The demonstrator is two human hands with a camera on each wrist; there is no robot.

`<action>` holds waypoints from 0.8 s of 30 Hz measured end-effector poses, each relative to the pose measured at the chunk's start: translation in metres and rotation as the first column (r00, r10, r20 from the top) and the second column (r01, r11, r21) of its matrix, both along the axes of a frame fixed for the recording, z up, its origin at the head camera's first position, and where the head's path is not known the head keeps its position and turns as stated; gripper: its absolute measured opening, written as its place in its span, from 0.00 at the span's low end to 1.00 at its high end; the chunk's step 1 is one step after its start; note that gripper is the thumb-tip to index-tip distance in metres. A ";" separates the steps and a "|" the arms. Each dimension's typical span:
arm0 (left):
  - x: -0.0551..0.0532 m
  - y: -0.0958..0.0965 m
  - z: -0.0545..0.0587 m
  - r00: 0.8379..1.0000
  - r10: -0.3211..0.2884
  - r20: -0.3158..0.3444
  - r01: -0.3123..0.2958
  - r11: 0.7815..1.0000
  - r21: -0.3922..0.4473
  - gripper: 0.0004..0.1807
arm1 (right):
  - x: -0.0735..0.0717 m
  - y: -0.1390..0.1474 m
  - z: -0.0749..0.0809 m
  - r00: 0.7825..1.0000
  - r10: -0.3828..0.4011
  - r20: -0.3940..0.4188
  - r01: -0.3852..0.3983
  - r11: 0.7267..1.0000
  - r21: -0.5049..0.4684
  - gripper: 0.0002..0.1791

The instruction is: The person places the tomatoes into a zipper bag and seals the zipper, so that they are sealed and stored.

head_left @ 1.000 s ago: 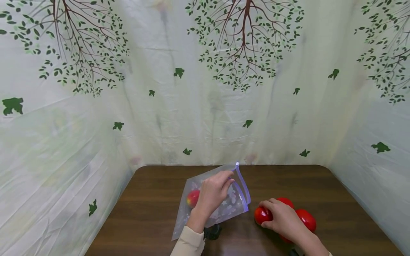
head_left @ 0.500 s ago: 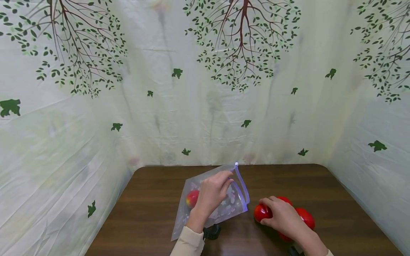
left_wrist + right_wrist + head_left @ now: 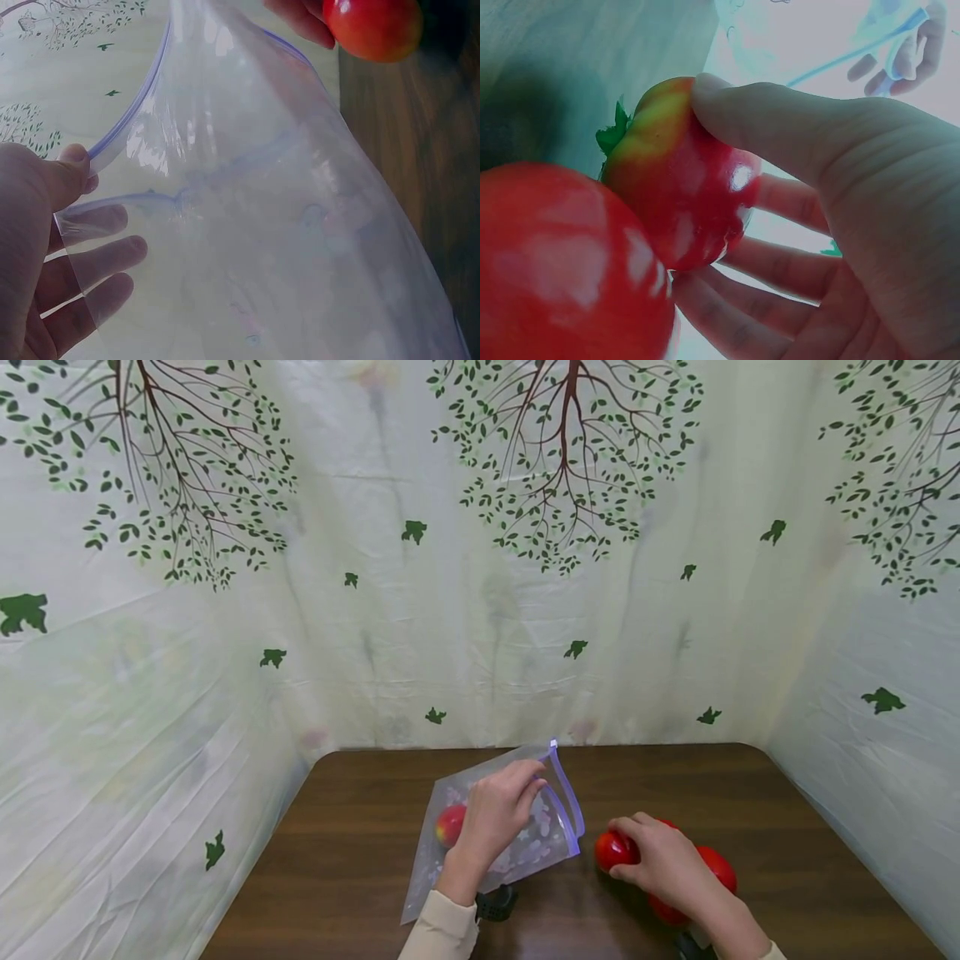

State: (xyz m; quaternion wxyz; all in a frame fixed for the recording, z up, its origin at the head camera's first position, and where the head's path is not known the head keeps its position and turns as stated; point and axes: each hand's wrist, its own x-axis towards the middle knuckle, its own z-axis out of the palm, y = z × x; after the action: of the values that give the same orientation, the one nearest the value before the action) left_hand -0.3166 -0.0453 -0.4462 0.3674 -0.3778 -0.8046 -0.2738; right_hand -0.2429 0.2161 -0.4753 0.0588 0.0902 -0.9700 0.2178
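Note:
My left hand (image 3: 495, 810) pinches the purple zip edge of a clear printed zip bag (image 3: 546, 827) between thumb and index finger, its other fingers behind the film. The bag's mouth gapes to the right. Inside, left of that hand, shows a red and yellow fruit (image 3: 450, 825). To the right my right hand (image 3: 667, 864) grips a shiny red tomato (image 3: 682, 180), yellowish around its green leafy top. Thumb and fingers lie on opposite sides of it. A larger red fruit (image 3: 562, 262) sits right against the tomato in the right wrist view.
More red fruits (image 3: 717, 868) lie under and beside the right hand, partly hidden by it. The dark wooden table (image 3: 360, 860) has rounded far corners. A pale cloth (image 3: 480, 610) printed with trees and leaves hangs behind and on both sides.
My right hand has risen slightly, and the tomato in it has shifted a little up and away. The left hand and the bag stay where they were.

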 end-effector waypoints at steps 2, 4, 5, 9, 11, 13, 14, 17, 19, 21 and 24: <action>0.000 0.000 0.000 1.000 0.000 -0.002 0.000 1.000 0.000 0.09 | 0.000 0.001 0.002 1.000 0.000 -0.009 0.000 1.000 -0.011 0.32; 0.000 0.000 0.001 1.000 0.001 -0.005 -0.001 1.000 0.001 0.10 | 0.001 0.002 0.004 1.000 0.001 -0.017 -0.001 1.000 -0.022 0.32; 0.000 0.000 0.001 1.000 0.001 -0.007 -0.001 1.000 0.001 0.10 | 0.000 0.002 0.005 1.000 0.002 -0.020 -0.002 1.000 -0.026 0.32; 0.000 0.000 0.000 1.000 0.003 -0.010 -0.003 1.000 0.001 0.09 | 0.000 0.004 0.008 0.999 -0.005 -0.032 0.004 0.999 -0.032 0.32; 0.000 0.000 0.001 1.000 0.002 -0.009 -0.002 1.000 0.001 0.10 | -0.001 0.005 0.011 0.999 -0.012 -0.037 0.010 0.999 -0.033 0.32; 0.000 0.000 0.001 1.000 0.001 -0.010 -0.001 1.000 0.002 0.10 | -0.001 0.005 0.013 0.999 -0.019 -0.040 0.017 0.999 -0.037 0.32; -0.001 0.000 0.000 1.000 0.003 -0.009 -0.003 1.000 0.002 0.10 | -0.001 0.006 0.013 0.999 -0.021 -0.041 0.020 0.999 -0.038 0.32; -0.001 0.000 0.000 1.000 0.007 -0.008 -0.007 1.000 0.001 0.10 | -0.001 0.007 0.015 0.999 -0.024 -0.045 0.022 0.999 -0.041 0.33; -0.001 0.000 0.000 1.000 0.008 -0.002 -0.008 1.000 0.000 0.10 | -0.001 0.007 0.017 0.999 -0.026 -0.046 0.024 0.999 -0.047 0.33; -0.001 -0.001 0.000 1.000 0.010 0.004 -0.010 1.000 -0.001 0.10 | -0.002 0.008 0.017 0.999 -0.028 -0.047 0.025 0.998 -0.051 0.33; -0.001 -0.001 0.000 1.000 0.006 0.013 -0.006 1.000 -0.001 0.10 | -0.002 0.009 0.019 0.998 -0.032 -0.052 0.029 0.998 -0.058 0.33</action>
State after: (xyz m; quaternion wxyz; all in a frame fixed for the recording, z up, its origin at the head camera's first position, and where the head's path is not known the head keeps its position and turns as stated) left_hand -0.3176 -0.0461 -0.4464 0.3625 -0.3737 -0.8084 -0.2747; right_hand -0.2448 0.2254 -0.4567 0.0901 0.0796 -0.9628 0.2420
